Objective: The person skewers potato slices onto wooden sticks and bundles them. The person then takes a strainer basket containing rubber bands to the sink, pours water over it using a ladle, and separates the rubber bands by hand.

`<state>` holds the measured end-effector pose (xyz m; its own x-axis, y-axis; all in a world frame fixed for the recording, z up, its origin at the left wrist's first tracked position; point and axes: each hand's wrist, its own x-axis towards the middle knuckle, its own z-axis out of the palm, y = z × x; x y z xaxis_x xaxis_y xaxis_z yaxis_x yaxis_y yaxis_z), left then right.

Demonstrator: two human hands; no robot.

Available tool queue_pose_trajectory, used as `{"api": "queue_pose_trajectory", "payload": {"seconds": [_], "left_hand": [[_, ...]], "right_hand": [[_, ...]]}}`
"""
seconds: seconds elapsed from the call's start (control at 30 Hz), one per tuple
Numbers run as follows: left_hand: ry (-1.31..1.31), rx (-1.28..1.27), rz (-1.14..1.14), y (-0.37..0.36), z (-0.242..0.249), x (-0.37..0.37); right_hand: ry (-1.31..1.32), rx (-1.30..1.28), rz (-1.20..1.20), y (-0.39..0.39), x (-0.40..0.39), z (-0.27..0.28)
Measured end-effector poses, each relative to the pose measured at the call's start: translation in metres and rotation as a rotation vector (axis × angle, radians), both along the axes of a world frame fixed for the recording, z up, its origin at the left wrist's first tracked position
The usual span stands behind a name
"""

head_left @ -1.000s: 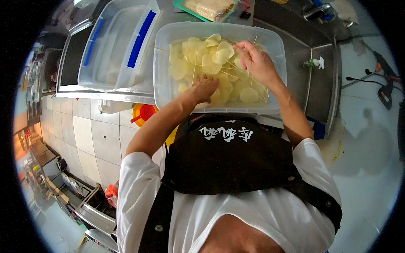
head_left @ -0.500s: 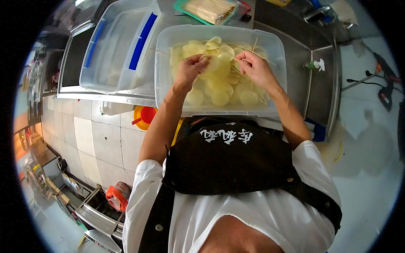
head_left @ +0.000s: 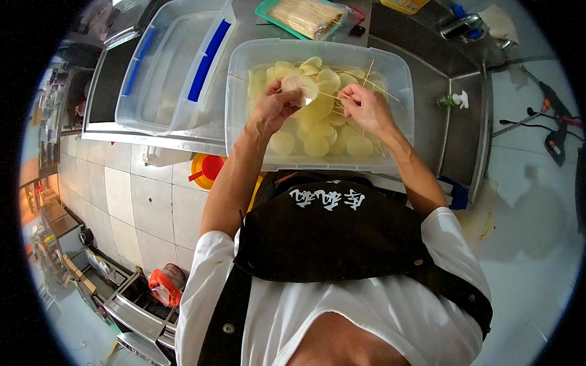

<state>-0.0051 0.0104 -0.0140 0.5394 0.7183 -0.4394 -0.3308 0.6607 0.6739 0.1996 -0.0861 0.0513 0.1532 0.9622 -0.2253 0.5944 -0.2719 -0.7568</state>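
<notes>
Over a large clear plastic tub [head_left: 402,85], my left hand [head_left: 271,111] pinches a thin, pale round slice, likely potato [head_left: 298,86], between thumb and fingers. My right hand [head_left: 368,108] grips a thin wooden skewer [head_left: 328,95], whose other end points left to the slice. The skewer tip overlaps the slice's right edge. Below both hands, many similar pale yellow slices [head_left: 316,147] are heaped in the tub. Several more skewers [head_left: 383,90] stick out among them on the right side.
A green tray of skewers [head_left: 305,16] lies behind the tub. To the left stands a clear bin with blue handles [head_left: 172,67]. On the right are a metal sink [head_left: 421,100], a tap [head_left: 462,25] and a spray bottle [head_left: 452,99]. A red and yellow bucket [head_left: 211,167] sits below the counter.
My left hand has turned, bringing the slice up into clearer view beside its fingers. My right hand has shifted slightly down, and its skewer now reaches toward that slice.
</notes>
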Motion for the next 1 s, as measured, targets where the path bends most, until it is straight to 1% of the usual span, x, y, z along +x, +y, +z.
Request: {"api": "queue_pose_trajectory", "payload": {"seconds": [0.07, 0.2, 0.37, 0.47, 0.57, 0.67, 0.77, 0.87, 1.0], "left_hand": [[0.043, 0.033, 0.005, -0.001, 0.003, 0.0], [0.094, 0.125, -0.024, -0.001, 0.006, -0.001], [0.145, 0.222, -0.012, -0.004, 0.015, 0.0], [0.186, 0.385, -0.011, -0.006, 0.016, 0.002], [0.277, 0.48, -0.087, -0.009, 0.027, 0.002], [0.253, 0.522, -0.151, -0.012, 0.025, 0.002], [0.299, 0.518, -0.127, -0.017, 0.029, 0.005], [0.457, 0.404, -0.054, -0.018, 0.029, 0.006], [0.271, 0.2, -0.018, -0.011, 0.015, 0.0]], "right_hand": [[-0.087, 0.047, 0.004, -0.001, 0.003, -0.004], [-0.175, 0.123, 0.026, -0.002, 0.006, -0.002], [-0.355, 0.196, 0.055, -0.004, 0.003, 0.011], [-0.404, 0.195, 0.053, -0.005, 0.0, 0.015], [-0.457, 0.221, 0.087, -0.006, -0.003, 0.013], [-0.403, 0.224, 0.092, -0.005, -0.005, 0.011], [-0.365, 0.234, 0.096, -0.005, -0.006, 0.009], [-0.312, 0.275, 0.082, -0.005, -0.003, 0.005], [-0.122, 0.113, 0.111, -0.001, 0.007, 0.004]]}}
